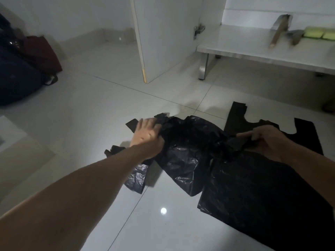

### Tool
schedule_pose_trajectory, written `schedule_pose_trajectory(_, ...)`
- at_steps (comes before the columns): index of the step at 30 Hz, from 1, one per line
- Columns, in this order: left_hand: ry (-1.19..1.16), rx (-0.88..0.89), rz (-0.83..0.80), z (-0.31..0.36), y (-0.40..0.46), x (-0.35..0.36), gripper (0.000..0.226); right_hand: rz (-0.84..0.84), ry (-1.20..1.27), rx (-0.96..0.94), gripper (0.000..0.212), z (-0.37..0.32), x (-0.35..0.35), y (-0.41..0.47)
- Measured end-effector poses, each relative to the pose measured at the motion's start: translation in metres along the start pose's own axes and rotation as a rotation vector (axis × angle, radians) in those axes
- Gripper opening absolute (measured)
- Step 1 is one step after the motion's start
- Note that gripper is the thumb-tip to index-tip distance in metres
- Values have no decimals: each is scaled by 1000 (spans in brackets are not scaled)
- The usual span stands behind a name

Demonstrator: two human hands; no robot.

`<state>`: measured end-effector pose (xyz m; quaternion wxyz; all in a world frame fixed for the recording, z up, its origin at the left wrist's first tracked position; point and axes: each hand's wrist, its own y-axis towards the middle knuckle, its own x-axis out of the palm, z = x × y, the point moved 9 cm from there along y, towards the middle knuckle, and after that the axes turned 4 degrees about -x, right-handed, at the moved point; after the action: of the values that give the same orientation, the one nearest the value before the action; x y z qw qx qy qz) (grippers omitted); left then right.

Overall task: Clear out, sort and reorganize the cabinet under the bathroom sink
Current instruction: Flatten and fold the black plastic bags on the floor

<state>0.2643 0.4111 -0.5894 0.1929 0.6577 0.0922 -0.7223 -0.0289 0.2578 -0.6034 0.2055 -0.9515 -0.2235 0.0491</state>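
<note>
The crumpled black plastic bag lies on the shiny tiled floor, in the lower middle of the view, and it is pulled out long from side to side, from about nine o'clock to three o'clock. The left hand is at the bag's nine o'clock end, and its fingers curl over a bunch of the plastic near a handle and hold it. The right hand is at the three o'clock end, and its fingers pinch another bit of the same bag, so both hands hold it and neither is far from it. The bag's loose body hangs down toward six o'clock between the two hands, touching the floor. I think the next move is to pull the two ends apart and lay the bag flat, so the long way of the bag matters most. Under the right arm, toward five o'clock, is a flat black bag, and another flat bag lies at one o'clock. Farther out at one o'clock, the open cabinet door stands up, and the cabinet shelf holds some small things that are too blurry to name.
</note>
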Motion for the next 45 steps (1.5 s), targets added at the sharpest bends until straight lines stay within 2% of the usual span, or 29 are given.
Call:
schedule_pose_trajectory(1,8,110,-50,25,-3,10,47,15,38,21,9,3,-6,1)
schedule_pose_trajectory(2,56,212,-122,46,-7,25,47,51,25,34,9,4,-12,2)
schedule_pose_trajectory(4,236,327,-302,67,-15,61,51,172,-83,40,30,6,-29,2)
schedule_pose_trajectory(6,433,269,-429,57,-18,86,61,321,-157,-49,31,-1,-46,-1)
schedule_pose_trajectory(8,535,144,-511,35,-18,98,65,406,-176,-129,22,-6,-61,-1)
schedule_pose_trajectory(10,562,52,-549,17,-18,103,65,491,-180,-166,10,-7,-79,-2)
schedule_pose_trajectory(13,547,-14,-548,12,-13,107,65,632,-143,-183,8,-2,-107,-5)
schedule_pose_trajectory(17,521,77,-424,64,-10,102,66,817,-27,-189,14,7,-143,-22)
schedule_pose_trajectory(20,238,89,-421,130,-21,103,53,933,97,-187,14,19,-173,-40)
schedule_pose_trajectory(22,-185,-132,-546,165,-38,115,53,996,295,-163,12,40,-198,-53)
schedule_pose_trajectory(24,-715,-473,-909,207,-80,147,65,1016,519,-120,14,66,-219,-65)
schedule_pose_trajectory(26,-1052,-744,-1303,262,-135,164,82,902,773,-10,11,91,-227,-68)
schedule_pose_trajectory(27,-1167,-830,-1435,288,-158,167,89,859,864,52,6,97,-229,-78)
schedule_pose_trajectory(28,-1266,-899,-1513,309,-175,170,95,831,891,111,11,106,-231,-82)
schedule_pose_trajectory(29,-1366,-970,-1526,327,-185,170,95,806,867,152,18,116,-237,-85)
schedule_pose_trajectory(30,-1465,-1043,-1465,338,-186,174,89,778,756,141,21,122,-244,-88)
schedule_pose_trajectory(32,-1637,-1163,-1210,343,-168,186,62,831,705,139,10,135,-259,-93)
schedule_pose_trajectory(34,-1719,-1229,-948,327,-144,194,37,822,644,186,29,146,-269,-91)
schedule_pose_trajectory(36,-1747,-1250,-796,306,-121,195,24,751,522,208,34,148,-271,-88)
schedule_pose_trajectory(39,-1686,-1112,-630,281,-70,167,19,649,373,236,40,143,-262,-83)
schedule_pose_trajectory(43,-1537,-795,-366,265,16,110,29,554,365,212,61,138,-244,-66)
schedule_pose_trajectory(45,-1455,-680,-305,267,52,82,27,538,355,182,59,124,-240,-54)
